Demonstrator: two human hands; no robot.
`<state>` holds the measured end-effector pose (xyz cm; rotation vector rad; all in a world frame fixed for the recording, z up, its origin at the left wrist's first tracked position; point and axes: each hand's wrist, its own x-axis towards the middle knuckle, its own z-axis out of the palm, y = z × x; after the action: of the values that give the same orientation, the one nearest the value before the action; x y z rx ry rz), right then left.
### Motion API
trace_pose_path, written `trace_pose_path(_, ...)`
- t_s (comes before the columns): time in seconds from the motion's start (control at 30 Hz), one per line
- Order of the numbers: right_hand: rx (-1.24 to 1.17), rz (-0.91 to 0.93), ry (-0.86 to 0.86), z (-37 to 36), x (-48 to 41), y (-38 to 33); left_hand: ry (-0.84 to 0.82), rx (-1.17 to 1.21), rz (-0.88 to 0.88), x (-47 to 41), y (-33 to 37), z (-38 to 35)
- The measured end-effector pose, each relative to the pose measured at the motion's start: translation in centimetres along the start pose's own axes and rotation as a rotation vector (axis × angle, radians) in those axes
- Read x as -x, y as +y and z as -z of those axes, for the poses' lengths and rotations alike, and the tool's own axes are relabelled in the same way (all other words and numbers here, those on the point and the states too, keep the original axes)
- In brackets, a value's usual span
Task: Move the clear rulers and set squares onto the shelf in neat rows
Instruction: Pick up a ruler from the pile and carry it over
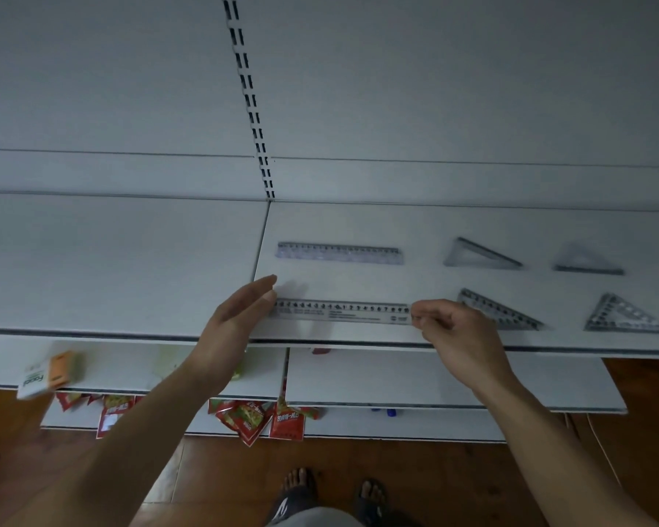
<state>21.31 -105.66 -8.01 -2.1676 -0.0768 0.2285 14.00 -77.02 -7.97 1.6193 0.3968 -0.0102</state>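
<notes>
I pinch the front ruler (341, 313) at its right end with my right hand (455, 329), while my left hand (240, 315), open and flat, butts its left end, I judge to square it beneath the back ruler (339, 253). Four set squares (497, 309) lie beyond my right hand on the white shelf (111, 260); snack packets (248, 416) sit below my wrists.

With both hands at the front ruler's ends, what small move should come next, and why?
Probably let go: the front ruler already lies flat, parallel to the back ruler. The right hand pinches its end; the left hand is open at the other.
</notes>
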Motion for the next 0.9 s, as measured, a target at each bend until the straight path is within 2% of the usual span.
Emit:
trace_pose_path(0.27, 0.022, 0.019, -0.039, 0.4, 0.0, 0.0, 0.061, -0.033, -0.039, 0.4, 0.6, -0.7)
trace_pose_path(0.5, 0.075, 0.185, -0.029, -0.1, -0.7, -1.7, 0.185, -0.133, -0.062, 1.6, 0.6, 1.0)
trace_pose_path(0.6, 0.072, 0.231, -0.074, -2.2, -1.7, -3.9, 0.229, -0.338, -0.104, 3.0, 0.5, 2.7)
trace_pose_path(0.77, 0.18, 0.374, -0.188, -7.9, -2.3, -9.6, 0.317, -0.874, -0.25, 6.0, 0.5, 7.3)
trace_pose_path(0.9, 0.281, 0.515, -0.229, -15.1, -1.2, -14.9, 0.444, -1.064, -0.24, 8.9, -0.2, 14.2)
